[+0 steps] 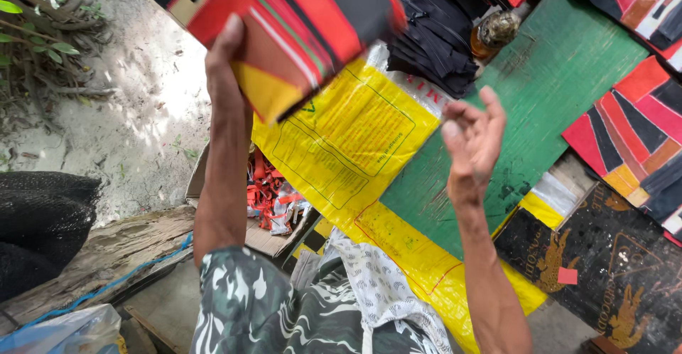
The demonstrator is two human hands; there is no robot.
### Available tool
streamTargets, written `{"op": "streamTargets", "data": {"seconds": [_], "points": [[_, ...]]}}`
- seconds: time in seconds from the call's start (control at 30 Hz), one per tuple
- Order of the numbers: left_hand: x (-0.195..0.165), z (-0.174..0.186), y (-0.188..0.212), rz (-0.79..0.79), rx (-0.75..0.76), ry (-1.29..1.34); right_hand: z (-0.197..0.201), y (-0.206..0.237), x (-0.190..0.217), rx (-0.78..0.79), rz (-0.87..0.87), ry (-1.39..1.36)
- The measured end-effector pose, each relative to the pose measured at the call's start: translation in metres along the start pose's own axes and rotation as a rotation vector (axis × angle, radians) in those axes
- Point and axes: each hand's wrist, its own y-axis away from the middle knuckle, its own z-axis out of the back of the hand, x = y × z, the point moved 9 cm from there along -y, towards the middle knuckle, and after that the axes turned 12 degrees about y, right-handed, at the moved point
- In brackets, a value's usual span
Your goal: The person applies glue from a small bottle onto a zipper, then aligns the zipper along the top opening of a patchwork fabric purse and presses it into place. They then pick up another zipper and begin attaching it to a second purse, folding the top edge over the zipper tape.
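We're outdoors, looking down on pale sandy ground (142,91) dappled with sunlight, green leafy twigs (42,27) in the upper left corner. At left we see a dark mesh bundle (42,226) beside a weathered wooden plank (121,247) with a blue cord (121,279) trailing along it. Across the middle, a yellow woven sack (355,148) lies under a green board (540,105), bright daylight everywhere.

My left hand (227,55) covers part of the striped red fabric piece (284,20), which is motion-blurred and cut off by the top edge. The black zipper stack (433,27) at upper centre half hides a brown bottle (494,33). I can't make out the red scraps in the cardboard box (273,197) behind my forearm.
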Motion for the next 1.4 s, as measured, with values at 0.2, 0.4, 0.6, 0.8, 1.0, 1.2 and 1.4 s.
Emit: {"op": "streamTargets", "data": {"seconds": [0.2,0.4,0.6,0.8,1.0,1.2,1.4], "points": [[0.043,0.059,-0.081,-0.086,-0.174,0.009,0.036,0.060,-0.050,-0.011,-0.150,0.002],[0.073,0.100,-0.086,-0.338,-0.301,-0.169,0.075,0.088,-0.083,-0.093,-0.223,0.028],[0.097,0.124,-0.104,-0.079,-0.249,-0.035,0.117,0.126,-0.105,-0.238,-0.340,0.078],[0.000,0.123,-0.051,-0.409,-0.340,-0.129,0.195,0.174,-0.110,-0.417,-0.414,0.199],[0.119,-0.042,0.041,0.181,0.177,0.191,0.296,0.165,-0.046,-0.675,-0.153,0.353],[0.332,-0.279,0.175,-0.101,1.027,-0.677,0.419,0.102,-0.002,-0.845,0.163,0.691],[0.410,-0.390,0.197,-0.346,1.314,-0.869,0.487,0.005,-0.060,-0.651,0.069,1.135]]}}
